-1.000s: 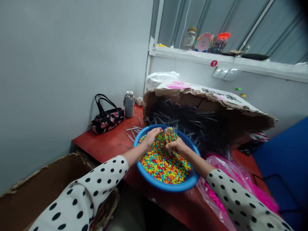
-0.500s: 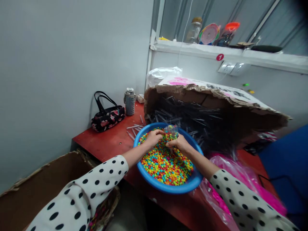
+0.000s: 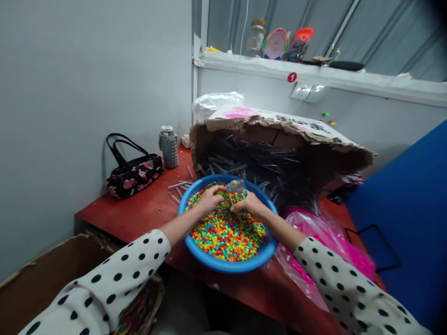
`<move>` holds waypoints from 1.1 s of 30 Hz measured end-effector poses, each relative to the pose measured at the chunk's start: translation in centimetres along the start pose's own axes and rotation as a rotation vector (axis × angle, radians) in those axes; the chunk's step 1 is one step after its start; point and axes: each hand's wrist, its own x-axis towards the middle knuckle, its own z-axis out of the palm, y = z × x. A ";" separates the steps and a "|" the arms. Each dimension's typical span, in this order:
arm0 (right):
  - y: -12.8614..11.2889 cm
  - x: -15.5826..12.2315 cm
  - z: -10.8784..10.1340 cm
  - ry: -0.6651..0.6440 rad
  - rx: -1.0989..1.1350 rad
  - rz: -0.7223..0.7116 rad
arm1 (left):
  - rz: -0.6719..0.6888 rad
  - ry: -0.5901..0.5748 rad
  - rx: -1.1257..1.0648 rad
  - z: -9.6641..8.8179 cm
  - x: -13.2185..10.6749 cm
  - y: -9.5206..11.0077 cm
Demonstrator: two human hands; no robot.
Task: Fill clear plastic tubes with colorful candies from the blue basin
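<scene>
A blue basin (image 3: 209,261) full of small multicoloured candies (image 3: 226,235) sits at the near edge of a red table (image 3: 139,209). Both my hands are over its far side. My right hand (image 3: 249,207) is closed round a bundle of clear tubes (image 3: 236,189) filled with candies, held upright. My left hand (image 3: 209,199) rests cupped on the candies with its fingertips by the tubes' tops. Both arms wear white sleeves with black dots.
A torn cardboard box (image 3: 279,139) of clear tubes lies on its side behind the basin. A floral handbag (image 3: 134,172) and a flask (image 3: 169,146) stand at the back left. Pink plastic bags (image 3: 321,242) lie to the right, and an open carton (image 3: 52,274) sits low on the left.
The tube bundle has dropped a little lower toward the candies. My left hand has closed in toward it. The camera has swung to the right, so everything sits further left.
</scene>
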 end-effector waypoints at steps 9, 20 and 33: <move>0.3 0.1 0.9 -0.145 0.194 -0.004 | -0.050 -0.009 -0.258 0.5 -0.5 0.9; 0.9 0.8 -0.3 -0.167 0.379 0.026 | -0.211 0.016 -0.830 0.1 -0.8 1.9; 0.5 0.5 0.4 -0.037 0.315 0.010 | -0.238 0.020 -0.536 0.3 -1.0 2.1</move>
